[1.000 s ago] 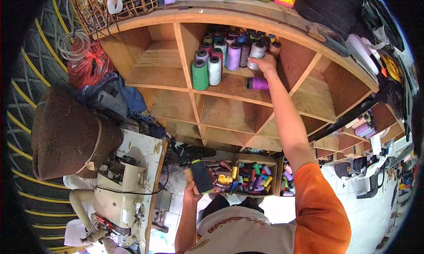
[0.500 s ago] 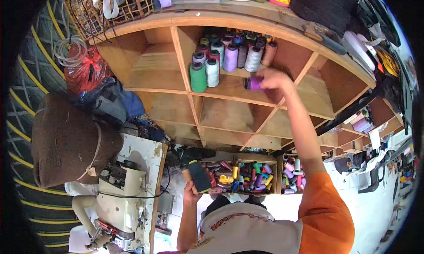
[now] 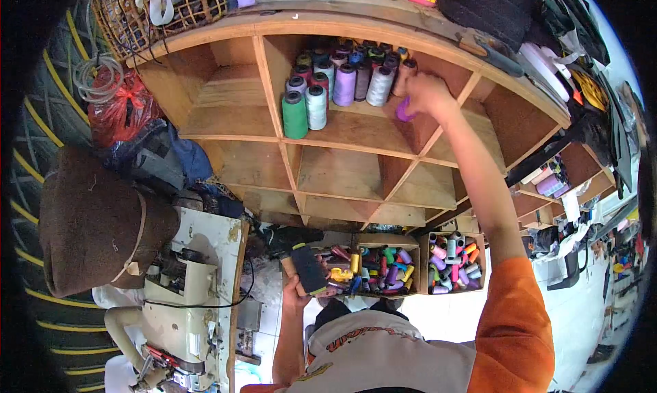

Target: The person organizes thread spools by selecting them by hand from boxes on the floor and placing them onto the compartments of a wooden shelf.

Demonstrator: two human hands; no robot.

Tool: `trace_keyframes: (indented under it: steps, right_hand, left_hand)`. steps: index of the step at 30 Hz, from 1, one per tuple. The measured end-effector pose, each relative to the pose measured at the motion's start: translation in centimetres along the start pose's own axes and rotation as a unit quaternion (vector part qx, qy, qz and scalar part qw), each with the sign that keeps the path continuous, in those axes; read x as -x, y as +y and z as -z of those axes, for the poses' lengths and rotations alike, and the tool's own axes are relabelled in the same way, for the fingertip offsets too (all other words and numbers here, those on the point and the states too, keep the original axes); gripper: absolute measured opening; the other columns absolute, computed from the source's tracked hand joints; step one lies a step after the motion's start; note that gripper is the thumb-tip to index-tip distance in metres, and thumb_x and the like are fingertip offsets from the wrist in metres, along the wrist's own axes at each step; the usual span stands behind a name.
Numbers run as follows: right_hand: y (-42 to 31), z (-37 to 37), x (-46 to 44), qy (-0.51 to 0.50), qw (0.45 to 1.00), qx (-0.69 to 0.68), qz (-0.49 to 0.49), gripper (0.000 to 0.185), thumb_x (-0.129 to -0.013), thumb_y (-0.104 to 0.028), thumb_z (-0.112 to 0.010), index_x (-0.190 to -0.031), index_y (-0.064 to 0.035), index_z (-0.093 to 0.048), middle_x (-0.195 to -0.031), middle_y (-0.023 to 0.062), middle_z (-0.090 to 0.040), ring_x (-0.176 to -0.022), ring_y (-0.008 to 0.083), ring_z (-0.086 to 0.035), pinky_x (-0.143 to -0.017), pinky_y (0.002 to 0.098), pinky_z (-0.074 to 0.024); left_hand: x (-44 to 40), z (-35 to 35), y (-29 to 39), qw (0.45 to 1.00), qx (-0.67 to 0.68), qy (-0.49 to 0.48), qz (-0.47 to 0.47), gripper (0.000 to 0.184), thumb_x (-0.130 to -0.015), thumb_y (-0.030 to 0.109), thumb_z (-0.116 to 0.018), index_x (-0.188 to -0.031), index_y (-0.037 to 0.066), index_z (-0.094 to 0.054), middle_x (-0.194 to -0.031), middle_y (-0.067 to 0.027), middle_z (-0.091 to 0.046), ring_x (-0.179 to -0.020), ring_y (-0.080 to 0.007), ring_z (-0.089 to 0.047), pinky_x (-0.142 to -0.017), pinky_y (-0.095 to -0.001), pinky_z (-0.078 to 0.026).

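Note:
My right hand [image 3: 430, 95] is closed round a purple thread spool [image 3: 405, 110] inside a cubby of the wooden shelf [image 3: 342, 136], with the spool's lower end showing below the fingers. A brown spool [image 3: 404, 77] and a white spool [image 3: 380, 86] stand just left of it. Several other spools stand in the same cubby, with a green one [image 3: 295, 116] at the front left. Low in the view, my left hand [image 3: 295, 294] grips a dark flat block with a wooden side [image 3: 305, 270].
Boxes of mixed spools [image 3: 387, 270] [image 3: 455, 263] sit below the shelf. A sewing machine [image 3: 181, 300] and a brown cloth-covered bundle [image 3: 102, 222] are at the left. A wire basket [image 3: 161, 17] and a handled tool [image 3: 489, 51] lie on the shelf top.
My right hand has gone from the white spool to the purple spool, which lay on its side and is now tilted more upright beside the brown one. My left hand keeps its hold.

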State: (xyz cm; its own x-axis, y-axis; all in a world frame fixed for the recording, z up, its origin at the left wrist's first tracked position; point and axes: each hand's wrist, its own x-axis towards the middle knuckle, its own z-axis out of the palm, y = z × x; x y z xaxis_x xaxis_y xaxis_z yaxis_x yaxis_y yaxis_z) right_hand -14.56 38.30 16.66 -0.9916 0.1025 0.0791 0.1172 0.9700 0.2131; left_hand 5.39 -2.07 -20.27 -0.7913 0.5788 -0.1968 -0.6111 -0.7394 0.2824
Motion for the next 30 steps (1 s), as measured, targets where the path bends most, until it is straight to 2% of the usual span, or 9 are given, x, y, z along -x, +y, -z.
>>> trace_keyframes:
  steps: [5, 11, 15, 18, 21, 23, 24, 25, 30]
  right_hand:
    - [2.4, -3.4, -6.5, -0.011, 0.997, 0.009, -0.070, 0.049, -0.069, -0.016, -0.065, -0.116, -0.0052, -0.055, -0.111, 0.0206, -0.061, -0.104, 0.0315, -0.060, -0.089, 0.0398, -0.0500]
    - [5.0, -9.6, -11.0, 0.133, 0.980, -0.117, -0.086, 0.044, -0.064, -0.018, -0.071, -0.104, -0.0052, -0.061, -0.105, 0.0208, -0.063, -0.100, 0.0342, -0.061, -0.085, 0.0410, -0.0505]
    - [4.5, -9.0, -11.1, 0.113, 0.972, -0.159, -0.133, 0.046, -0.064, -0.022, -0.071, -0.104, -0.0040, -0.061, -0.101, 0.0211, -0.064, -0.097, 0.0350, -0.062, -0.084, 0.0408, -0.0511]
    - [2.0, -5.9, -8.2, 0.060, 0.962, -0.179, -0.196, 0.036, -0.074, -0.013, -0.061, -0.109, -0.0036, -0.061, -0.113, 0.0220, -0.060, -0.106, 0.0350, -0.058, -0.091, 0.0401, -0.0489]
    - [4.0, -9.4, -9.8, 0.127, 0.967, -0.169, -0.141, 0.032, -0.073, -0.014, -0.061, -0.103, -0.0022, -0.063, -0.111, 0.0221, -0.060, -0.105, 0.0334, -0.059, -0.091, 0.0394, -0.0485]
    - [3.6, -8.5, -9.1, 0.122, 0.978, -0.101, -0.136, 0.032, -0.073, -0.019, -0.060, -0.101, -0.0033, -0.065, -0.108, 0.0230, -0.061, -0.102, 0.0336, -0.061, -0.090, 0.0393, -0.0485]
    - [8.2, -14.9, -14.1, 0.199, 0.960, -0.187, -0.066, 0.034, -0.073, -0.025, -0.060, -0.099, -0.0029, -0.066, -0.106, 0.0235, -0.062, -0.101, 0.0342, -0.061, -0.088, 0.0400, -0.0488]
    - [4.8, -9.8, -9.5, 0.141, 0.973, -0.128, -0.129, 0.035, -0.073, -0.027, -0.059, -0.096, -0.0016, -0.066, -0.103, 0.0229, -0.063, -0.099, 0.0344, -0.062, -0.086, 0.0401, -0.0492]
    - [2.1, -7.0, -3.9, 0.114, 0.966, -0.215, -0.087, 0.035, -0.073, -0.033, -0.065, -0.087, -0.0009, -0.069, -0.080, 0.0207, -0.066, -0.081, 0.0280, -0.067, -0.071, 0.0376, -0.0521]
  left_hand:
    - [-0.2, 0.0, -0.1, 1.000, -0.002, -0.016, -0.005, 0.071, -0.076, 0.029, -0.068, -0.133, 0.000, -0.037, -0.129, -0.0187, -0.051, -0.117, -0.0357, -0.051, -0.099, -0.0497, -0.041]
    - [0.5, 2.7, -0.4, 0.999, 0.011, 0.036, -0.017, 0.071, -0.075, 0.030, -0.069, -0.133, 0.001, -0.038, -0.128, -0.0183, -0.051, -0.116, -0.0358, -0.051, -0.100, -0.0502, -0.039]
    - [1.2, 6.2, -0.3, 0.998, 0.036, 0.055, -0.023, 0.071, -0.074, 0.032, -0.071, -0.132, 0.003, -0.041, -0.127, -0.0173, -0.053, -0.116, -0.0359, -0.051, -0.102, -0.0518, -0.036]
    - [2.0, 2.2, 0.0, 0.997, -0.027, 0.063, -0.039, 0.070, -0.074, 0.034, -0.071, -0.130, 0.002, -0.043, -0.126, -0.0161, -0.054, -0.116, -0.0347, -0.051, -0.101, -0.0486, -0.038]
    - [1.9, -1.5, 0.7, 1.000, 0.005, -0.019, -0.021, 0.066, -0.077, 0.026, -0.068, -0.132, 0.003, -0.040, -0.127, -0.0140, -0.052, -0.113, -0.0320, -0.054, -0.100, -0.0473, -0.040]
    - [1.3, 1.9, -0.1, 0.998, 0.009, 0.039, -0.048, 0.060, -0.078, 0.022, -0.066, -0.130, 0.003, -0.042, -0.125, -0.0125, -0.054, -0.113, -0.0304, -0.054, -0.100, -0.0470, -0.040]
    - [1.3, 1.9, -0.1, 0.995, 0.006, 0.080, -0.059, 0.057, -0.080, 0.018, -0.063, -0.130, 0.004, -0.041, -0.124, -0.0119, -0.054, -0.113, -0.0301, -0.053, -0.100, -0.0472, -0.040]
    - [0.5, 2.9, -0.2, 0.994, -0.063, 0.059, -0.066, 0.066, -0.084, 0.034, -0.057, -0.137, 0.002, -0.033, -0.133, -0.0185, -0.046, -0.122, -0.0368, -0.045, -0.106, -0.0558, -0.032]
    - [-2.0, -7.9, 1.3, 0.998, -0.003, -0.069, -0.015, 0.087, -0.072, 0.036, -0.073, -0.140, 0.006, -0.028, -0.134, -0.0163, -0.044, -0.126, -0.0343, -0.041, -0.108, -0.0565, -0.026]
